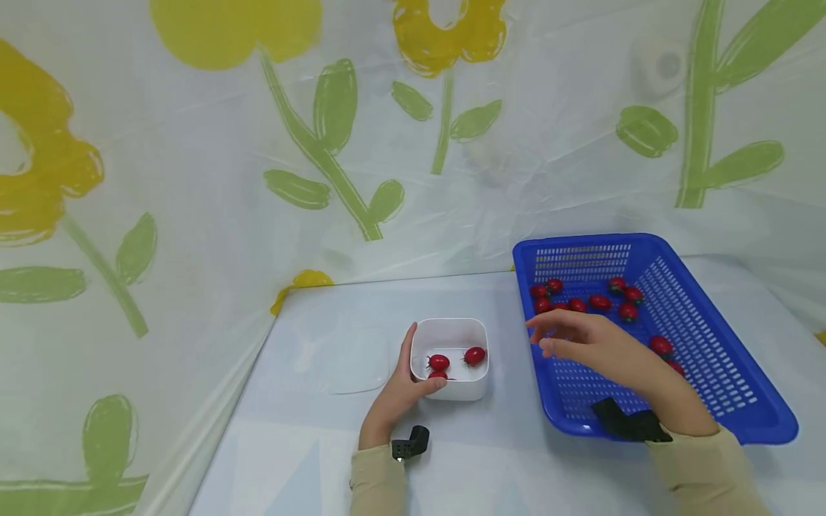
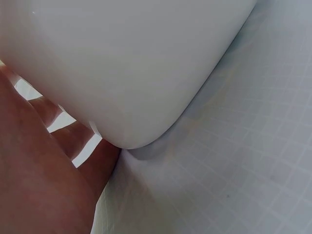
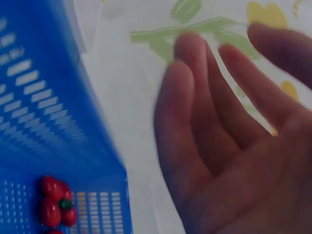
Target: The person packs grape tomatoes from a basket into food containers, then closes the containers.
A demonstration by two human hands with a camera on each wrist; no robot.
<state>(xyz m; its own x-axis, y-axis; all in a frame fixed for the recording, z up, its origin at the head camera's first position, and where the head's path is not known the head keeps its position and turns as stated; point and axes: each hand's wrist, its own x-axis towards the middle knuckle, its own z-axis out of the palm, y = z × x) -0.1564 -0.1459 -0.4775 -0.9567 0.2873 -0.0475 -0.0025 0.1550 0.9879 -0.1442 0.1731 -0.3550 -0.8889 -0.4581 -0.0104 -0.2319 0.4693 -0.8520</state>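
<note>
Tomatoes lie in a box between a lid, left, and a basket of more tomatoes, right, on a table.

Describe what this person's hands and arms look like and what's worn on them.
The left hand and right hand are ungloved. The left sleeve and right sleeve are plain beige, ending near the wrists. A small, angular black device sits at the left wrist; a black wrist piece sits at the right.
</note>
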